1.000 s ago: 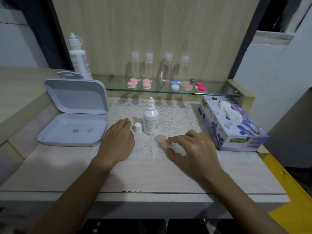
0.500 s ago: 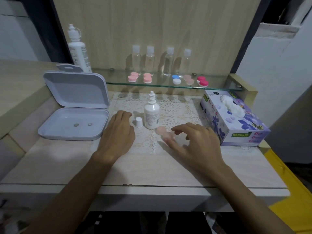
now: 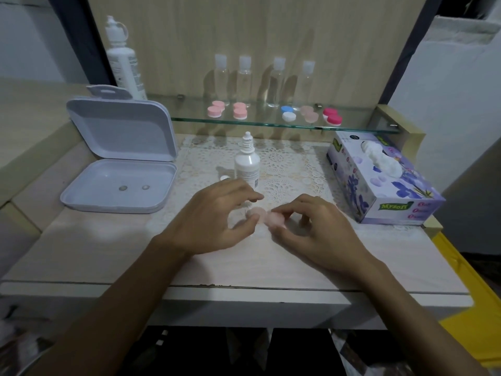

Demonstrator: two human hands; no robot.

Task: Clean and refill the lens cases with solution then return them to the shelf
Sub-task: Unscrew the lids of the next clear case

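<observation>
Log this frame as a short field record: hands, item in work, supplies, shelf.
left hand: fingertips touching the pale pink case, thumb at its left cup
right hand: pinching the case's right cup
case: lying on the lace mat, both caps on
dropper bottle: upright on the mat, uncapped; its cap beside it
tray: lid open, two small round items inside
tissue box: right of the mat
shelf: five cases, four clear bottles, one tall white bottle
</observation>
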